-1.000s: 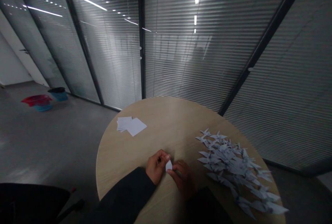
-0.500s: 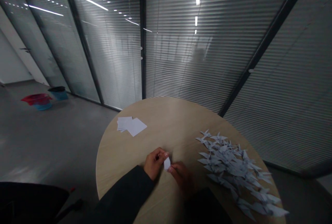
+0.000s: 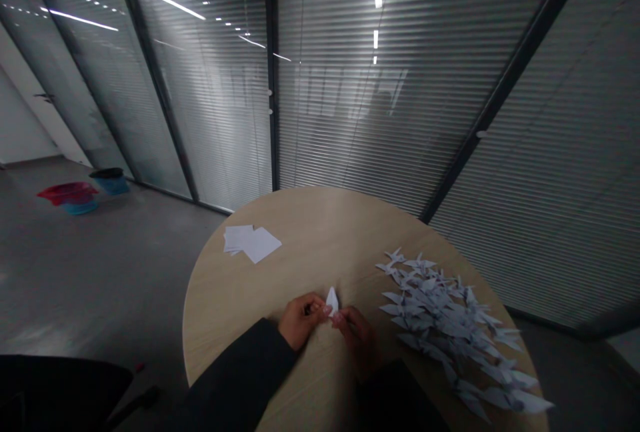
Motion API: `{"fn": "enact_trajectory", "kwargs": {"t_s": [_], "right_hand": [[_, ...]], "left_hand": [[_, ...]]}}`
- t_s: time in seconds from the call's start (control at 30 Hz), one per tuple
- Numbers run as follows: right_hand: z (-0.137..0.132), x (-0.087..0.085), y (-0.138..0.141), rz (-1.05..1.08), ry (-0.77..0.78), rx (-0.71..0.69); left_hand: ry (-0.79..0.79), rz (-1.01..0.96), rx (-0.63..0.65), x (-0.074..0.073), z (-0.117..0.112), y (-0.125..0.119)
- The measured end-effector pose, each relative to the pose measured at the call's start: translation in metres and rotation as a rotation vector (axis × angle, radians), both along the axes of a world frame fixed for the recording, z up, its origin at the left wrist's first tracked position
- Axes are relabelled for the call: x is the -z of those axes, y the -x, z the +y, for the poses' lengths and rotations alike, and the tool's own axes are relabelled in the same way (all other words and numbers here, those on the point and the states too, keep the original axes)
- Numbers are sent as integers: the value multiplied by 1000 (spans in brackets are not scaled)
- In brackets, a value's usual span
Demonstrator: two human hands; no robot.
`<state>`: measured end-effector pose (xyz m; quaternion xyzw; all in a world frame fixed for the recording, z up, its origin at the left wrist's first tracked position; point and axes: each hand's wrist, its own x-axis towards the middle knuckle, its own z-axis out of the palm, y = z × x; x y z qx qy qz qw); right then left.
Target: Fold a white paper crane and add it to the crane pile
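Observation:
A small piece of folded white paper (image 3: pixel 333 300) stands pointed end up between my hands, above the round wooden table (image 3: pixel 320 219). My left hand (image 3: pixel 303 320) pinches its lower left side between thumb and fingers. From the right, my right hand (image 3: pixel 356 337) closes its fingertips on the lower right corner. The paper's finer folds are too small to make out. To the right of my hands lies a heap of folded paper cranes (image 3: pixel 450 325), reaching to the table's right edge. White paper sheets (image 3: pixel 260 245) lie loosely stacked at the table's far left.
A glass partition with blinds (image 3: pixel 370 139) runs close behind the table. On the floor at left are a blue bin with a red bag (image 3: pixel 70 197) and a blue bin with a black bag (image 3: pixel 111 181). A black chair (image 3: pixel 60 392) stands at lower left.
The folded paper has turned in my fingers, so its point now faces up and away. Both hands have shifted slightly to the right, and my grip has moved to its lower end.

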<state>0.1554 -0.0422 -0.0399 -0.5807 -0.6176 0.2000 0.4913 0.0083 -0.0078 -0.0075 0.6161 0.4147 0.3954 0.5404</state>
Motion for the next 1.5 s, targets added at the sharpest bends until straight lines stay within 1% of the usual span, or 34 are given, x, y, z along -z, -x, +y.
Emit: {"fn": "enact_trajectory", "kwargs": {"t_s": [0.13,0.23,0.33,0.47,0.63,0.7,0.77,0.83,0.93,1.0,1.07,1.17,1.27,1.37,1.5], "right_hand": [[-3,-7,3,15,46,-43],[-4,-9,2,25,57,-75],[-3,-7,-1,58,63,-109],[-3,-5,-5,153,105,-180],[-5,-13,-5,217,140,-253],[-5,-16,-5,210,125,-264],[-4,-15,-5,159,84,-242],[-3,-12,-4,55,20,-184],[-2,-6,-4,-135,-151,-77],[-1,-3,-6,-261,-274,-57],[-2,-2,-9,-382,-354,-79],[-2,-3,-14,-509,-403,-70],[-2,-4,-16,-585,-424,-25],[-3,-3,-15,-607,-423,1],[-3,-3,-14,-593,-412,22]], "left_hand": [[-45,34,15,0,-2,1],[-64,48,20,-2,-4,2],[-47,-23,61,-6,-5,1],[0,-138,115,-10,-5,1],[26,-198,147,-13,-5,2],[36,-213,159,-15,-5,2],[44,-214,153,-15,-4,1],[64,-192,125,-13,-2,1],[102,-160,61,-6,2,0],[117,-174,19,-1,3,0],[144,-208,-14,2,4,-1],[205,-284,-13,1,4,-2],[299,-383,13,-4,2,-2],[399,-451,36,-8,-1,-1],[437,-498,67,-11,-2,0]]}}
